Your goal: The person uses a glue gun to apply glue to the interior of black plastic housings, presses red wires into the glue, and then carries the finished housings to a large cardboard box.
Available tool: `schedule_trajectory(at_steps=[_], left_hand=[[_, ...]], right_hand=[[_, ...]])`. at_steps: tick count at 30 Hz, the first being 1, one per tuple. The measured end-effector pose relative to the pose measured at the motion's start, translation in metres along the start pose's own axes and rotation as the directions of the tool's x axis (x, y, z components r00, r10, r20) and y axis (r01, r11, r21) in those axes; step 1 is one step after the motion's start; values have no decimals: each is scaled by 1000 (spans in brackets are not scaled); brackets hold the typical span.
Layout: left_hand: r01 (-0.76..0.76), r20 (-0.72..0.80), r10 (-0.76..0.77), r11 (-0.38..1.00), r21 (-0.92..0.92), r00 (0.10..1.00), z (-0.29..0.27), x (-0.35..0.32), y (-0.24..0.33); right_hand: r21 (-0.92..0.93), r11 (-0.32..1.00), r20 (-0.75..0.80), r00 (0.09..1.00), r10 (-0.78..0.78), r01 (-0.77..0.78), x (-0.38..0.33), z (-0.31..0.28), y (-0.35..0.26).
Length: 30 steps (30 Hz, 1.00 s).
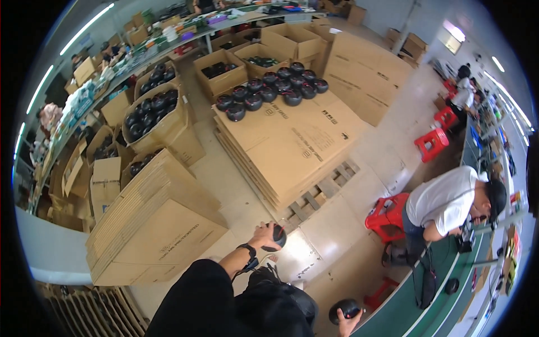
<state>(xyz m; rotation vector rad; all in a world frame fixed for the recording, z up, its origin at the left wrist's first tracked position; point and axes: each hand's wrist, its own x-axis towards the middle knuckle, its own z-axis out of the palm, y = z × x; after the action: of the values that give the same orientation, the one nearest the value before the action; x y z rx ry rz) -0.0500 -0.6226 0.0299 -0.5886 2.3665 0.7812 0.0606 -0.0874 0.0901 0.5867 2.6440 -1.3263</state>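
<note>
My left hand (261, 233), with a dark watch on its wrist, grips a black rounded ball-like thing with a red mark (277, 238) in front of my legs. At the lower right, my right hand (351, 324) has its fingers around a similar black rounded thing (343, 308), close to the green workbench edge. Several more of these glossy black rounded things (269, 94) stand in rows on the far part of a stack of flat cardboard (286, 151). Their exact kind cannot be made out.
The cardboard stack rests on a wooden pallet (320, 196). Flattened cartons (163, 224) lean at the left, below open boxes of black rounded things (151, 115). At the right, a person in a white shirt (441, 199) bends over the green workbench (404, 312) beside a red stool (387, 213).
</note>
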Motion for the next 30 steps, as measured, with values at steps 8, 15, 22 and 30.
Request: schedule_trajectory(at_steps=[8, 15, 22, 30], left_hand=[[506, -34, -525, 834, -220, 850, 20, -54, -135], [749, 45, -759, 628, -213, 649, -2, -111, -150], [565, -189, -652, 742, -361, 735, -109, 28, -126], [195, -458, -351, 915, -353, 817, -303, 340, -128]], right_hand=[[-23, 996, 367, 927, -77, 91, 182, 148, -134], [-66, 906, 561, 767, -313, 419, 298, 279, -265], [-128, 776, 619, 661, -425, 618, 352, 418, -397], [-221, 633, 639, 600, -481, 742, 407, 633, -509]])
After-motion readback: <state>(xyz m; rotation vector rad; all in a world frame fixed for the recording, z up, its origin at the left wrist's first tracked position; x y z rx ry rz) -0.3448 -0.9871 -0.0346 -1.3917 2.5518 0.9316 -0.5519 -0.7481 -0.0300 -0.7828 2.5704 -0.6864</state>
